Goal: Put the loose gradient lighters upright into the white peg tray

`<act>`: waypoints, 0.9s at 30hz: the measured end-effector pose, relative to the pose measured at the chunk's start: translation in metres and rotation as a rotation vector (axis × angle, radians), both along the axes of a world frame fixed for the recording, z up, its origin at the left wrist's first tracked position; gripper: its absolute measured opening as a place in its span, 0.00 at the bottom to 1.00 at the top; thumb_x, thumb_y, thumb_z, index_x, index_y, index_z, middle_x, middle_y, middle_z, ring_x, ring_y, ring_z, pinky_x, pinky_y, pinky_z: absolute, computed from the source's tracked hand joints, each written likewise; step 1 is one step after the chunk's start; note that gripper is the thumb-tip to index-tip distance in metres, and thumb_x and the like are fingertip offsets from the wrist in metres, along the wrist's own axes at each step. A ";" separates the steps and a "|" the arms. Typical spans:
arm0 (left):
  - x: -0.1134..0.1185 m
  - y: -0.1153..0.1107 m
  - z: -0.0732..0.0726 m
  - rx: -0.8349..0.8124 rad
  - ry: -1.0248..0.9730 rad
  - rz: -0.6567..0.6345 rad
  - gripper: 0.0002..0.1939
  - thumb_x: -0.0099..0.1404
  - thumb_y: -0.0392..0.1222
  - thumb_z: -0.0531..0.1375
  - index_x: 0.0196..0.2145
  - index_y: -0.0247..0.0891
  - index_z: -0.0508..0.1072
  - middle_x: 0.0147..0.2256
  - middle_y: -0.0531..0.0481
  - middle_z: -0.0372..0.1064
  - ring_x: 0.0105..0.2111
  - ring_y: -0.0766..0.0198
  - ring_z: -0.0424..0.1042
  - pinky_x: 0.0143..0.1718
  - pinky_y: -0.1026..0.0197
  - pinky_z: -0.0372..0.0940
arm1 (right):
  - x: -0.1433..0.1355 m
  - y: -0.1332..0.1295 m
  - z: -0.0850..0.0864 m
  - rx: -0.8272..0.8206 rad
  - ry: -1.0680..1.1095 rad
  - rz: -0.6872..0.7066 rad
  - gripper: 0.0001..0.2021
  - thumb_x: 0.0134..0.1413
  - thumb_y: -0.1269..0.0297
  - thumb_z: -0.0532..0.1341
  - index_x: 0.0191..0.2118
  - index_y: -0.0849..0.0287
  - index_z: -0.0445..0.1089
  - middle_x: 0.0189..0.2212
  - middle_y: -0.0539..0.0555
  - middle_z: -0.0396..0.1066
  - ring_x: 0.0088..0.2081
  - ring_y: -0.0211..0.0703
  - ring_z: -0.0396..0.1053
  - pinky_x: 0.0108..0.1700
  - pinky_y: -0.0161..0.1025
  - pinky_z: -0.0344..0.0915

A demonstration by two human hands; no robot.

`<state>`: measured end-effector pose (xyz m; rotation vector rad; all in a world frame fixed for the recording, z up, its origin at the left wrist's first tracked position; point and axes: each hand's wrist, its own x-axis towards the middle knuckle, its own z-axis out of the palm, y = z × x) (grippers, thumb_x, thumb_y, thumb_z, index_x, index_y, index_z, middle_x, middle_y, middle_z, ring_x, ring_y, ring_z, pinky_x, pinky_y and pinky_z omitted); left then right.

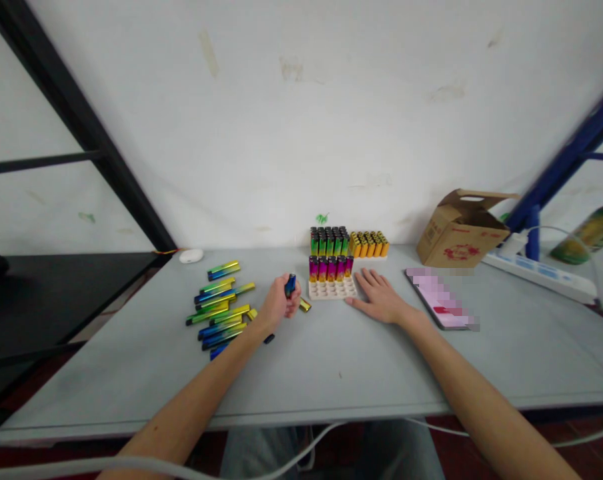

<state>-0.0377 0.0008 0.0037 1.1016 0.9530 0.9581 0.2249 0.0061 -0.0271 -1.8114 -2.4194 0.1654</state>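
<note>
My left hand [280, 301] is closed around a lighter [290, 285], its dark blue end sticking up from the fist. Just right of that fist, a yellow lighter [306, 305] lies on the table. Flat on the table, with fingers spread, my right hand [378, 297] rests against or close beside the right edge of a white holed tray [331, 292]. Purple-and-orange lighters [330, 269] stand upright in the tray's back part, while its front holes show bare. Several blue, green and yellow lighters [224, 313] lie loose to the left, some partly hidden by my left forearm.
Behind the tray stand green-and-black lighters [330, 241] and a block of orange ones [369, 245]. At right are a phone [441, 300], an open cardboard box [458, 233] and a power strip [541, 273]. A white case [191, 256] sits at back left. A cable crosses the front.
</note>
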 end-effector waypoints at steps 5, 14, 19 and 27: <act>0.002 -0.001 0.000 -0.006 0.023 -0.005 0.21 0.60 0.57 0.44 0.18 0.40 0.55 0.13 0.61 0.40 0.12 0.73 0.40 0.12 0.70 0.40 | 0.001 0.000 0.000 0.015 -0.005 0.005 0.47 0.54 0.32 0.41 0.66 0.69 0.46 0.66 0.69 0.41 0.67 0.64 0.39 0.65 0.54 0.42; 0.000 -0.002 0.002 -0.012 -0.031 -0.043 0.22 0.59 0.59 0.44 0.18 0.40 0.54 0.13 0.61 0.39 0.12 0.73 0.39 0.12 0.71 0.40 | 0.001 0.001 0.000 0.020 0.001 0.018 0.48 0.53 0.32 0.41 0.66 0.70 0.46 0.66 0.71 0.42 0.67 0.65 0.40 0.65 0.54 0.44; -0.001 0.000 0.002 -0.029 -0.058 -0.036 0.24 0.59 0.61 0.45 0.17 0.40 0.54 0.13 0.61 0.39 0.12 0.74 0.39 0.12 0.70 0.39 | 0.001 0.000 0.001 0.029 -0.001 0.016 0.46 0.54 0.33 0.42 0.66 0.69 0.47 0.66 0.70 0.42 0.67 0.64 0.41 0.65 0.55 0.44; -0.001 -0.002 0.006 -0.073 -0.073 -0.026 0.24 0.60 0.60 0.43 0.17 0.40 0.54 0.13 0.61 0.39 0.12 0.74 0.39 0.12 0.71 0.39 | 0.001 -0.001 0.001 0.032 -0.006 0.009 0.45 0.55 0.34 0.43 0.66 0.69 0.47 0.66 0.70 0.43 0.66 0.65 0.41 0.64 0.55 0.45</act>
